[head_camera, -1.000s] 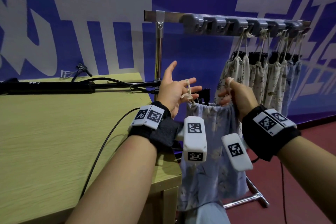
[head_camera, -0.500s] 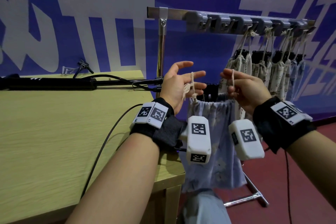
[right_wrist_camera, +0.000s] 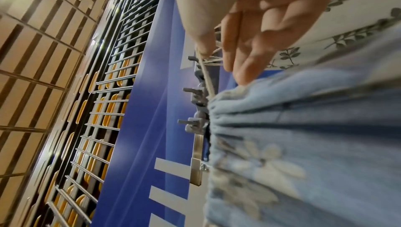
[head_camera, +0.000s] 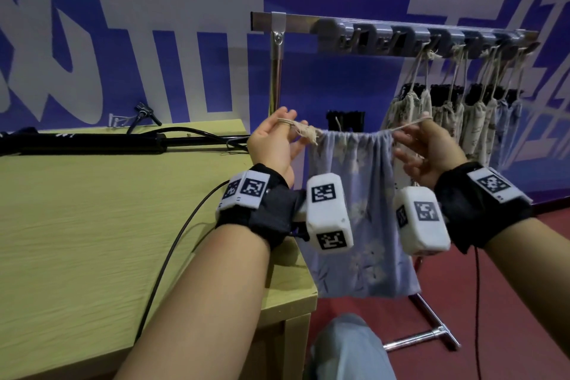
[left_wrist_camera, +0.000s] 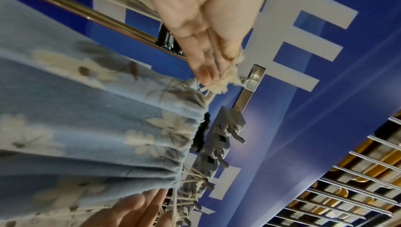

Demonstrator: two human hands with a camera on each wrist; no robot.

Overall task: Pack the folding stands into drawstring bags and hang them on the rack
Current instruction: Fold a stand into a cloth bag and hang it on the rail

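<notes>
A light blue floral drawstring bag (head_camera: 367,170) hangs in the air between my hands, off the table's right end. The black top of a folding stand (head_camera: 347,119) pokes out of its gathered mouth. My left hand (head_camera: 290,129) has the frayed left cord looped round a finger and holds it. My right hand (head_camera: 422,133) pinches the right cord, which runs taut to the bag. The left wrist view shows the bag (left_wrist_camera: 97,119) and my left hand (left_wrist_camera: 206,69) on the cord. In the right wrist view my right hand (right_wrist_camera: 217,54) grips the cord above the bag (right_wrist_camera: 303,128).
The metal rack (head_camera: 302,23) stands behind, with free grey hooks (head_camera: 370,40) at its left and several filled bags (head_camera: 447,120) hanging at its right. The wooden table (head_camera: 92,225) carries a black bar (head_camera: 86,143) and a cable (head_camera: 172,241). The rack foot (head_camera: 425,336) lies on the red floor.
Both hands have moved apart and slightly up, drawing the two cords taut. The bag has risen with them and its mouth is stretched between them.
</notes>
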